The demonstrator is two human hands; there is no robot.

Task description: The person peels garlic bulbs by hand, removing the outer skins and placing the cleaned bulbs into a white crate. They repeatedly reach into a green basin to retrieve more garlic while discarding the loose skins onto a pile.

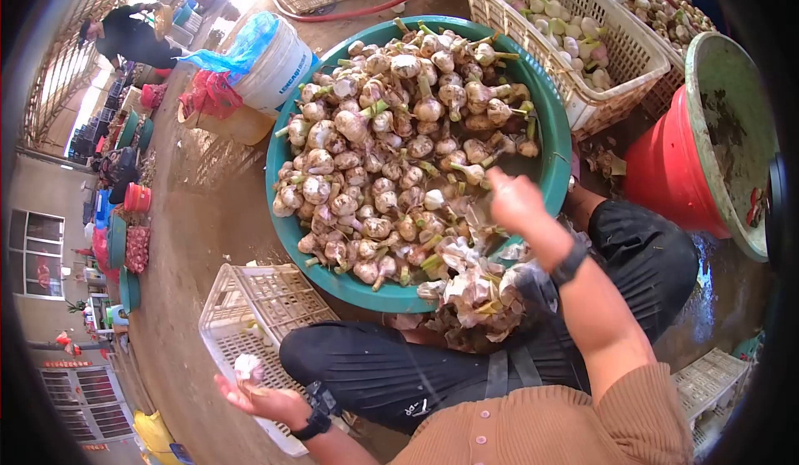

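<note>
A large green tub (pixel 556 115) is heaped with soil-stained garlic bulbs (pixel 358 124), many with short green stems, and brownish water shows at its right side. My right hand (pixel 518 205) reaches over that side, fingers partly curled and tips at a garlic bulb (pixel 472 171). At the lower left, palm up, my left hand (pixel 270 405) holds a cleaner, whitish garlic bulb (pixel 248 368) at its fingertips. Beneath it stands a cream plastic crate (pixel 279 298) with a little garlic visible inside. Peeled papery skins (pixel 478 294) pile at the tub's near rim, above my lap.
Another crate (pixel 583 103) of whitish garlic stands beyond the tub, with a red bucket (pixel 670 169) to its right. A white bucket (pixel 279 69) with blue plastic sits at the far left. A red hose (pixel 358 14) crosses the wet floor. A person (pixel 133 36) bends in the background.
</note>
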